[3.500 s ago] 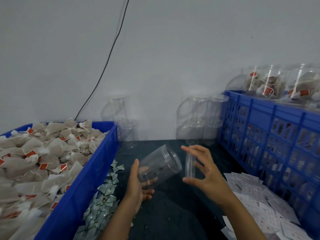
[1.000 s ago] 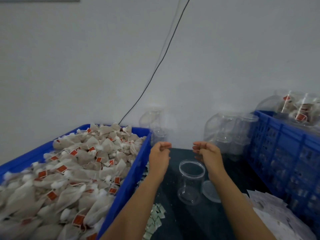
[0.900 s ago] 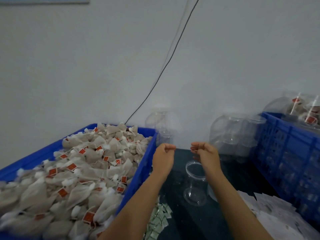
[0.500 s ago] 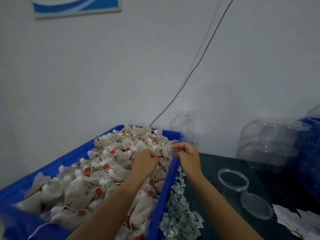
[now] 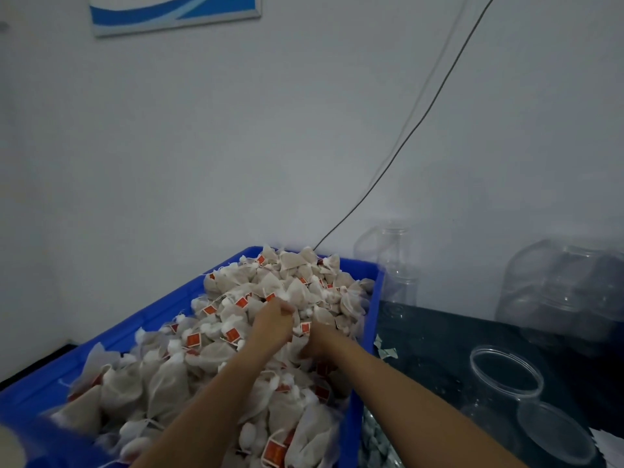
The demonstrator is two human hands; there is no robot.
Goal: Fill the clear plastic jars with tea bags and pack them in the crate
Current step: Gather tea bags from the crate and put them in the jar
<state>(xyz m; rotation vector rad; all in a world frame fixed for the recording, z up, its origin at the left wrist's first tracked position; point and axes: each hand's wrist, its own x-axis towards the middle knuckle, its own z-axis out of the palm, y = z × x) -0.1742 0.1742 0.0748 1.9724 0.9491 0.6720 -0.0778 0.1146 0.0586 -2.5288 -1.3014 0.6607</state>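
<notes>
A blue bin (image 5: 371, 288) on the left is heaped with beige tea bags (image 5: 236, 332) carrying red tags. Both hands are in the heap. My left hand (image 5: 271, 324) is curled, its fingers closed around tea bags near the heap's middle. My right hand (image 5: 319, 342) is dug in just to the right, fingers buried among the bags. An open clear plastic jar (image 5: 504, 383) stands upright and empty on the dark table at the right, with its clear lid (image 5: 555, 434) lying in front of it.
More empty clear jars (image 5: 400, 292) stand against the white wall, with a larger cluster of jars (image 5: 567, 298) at the far right. Small paper packets (image 5: 374, 444) lie beside the bin's right wall. A black cable (image 5: 422, 116) hangs down the wall.
The view has swung left, away from the blue crate. Both hands moved from above the open jar into the tea-bag heap and have pushed deeper among the bags.
</notes>
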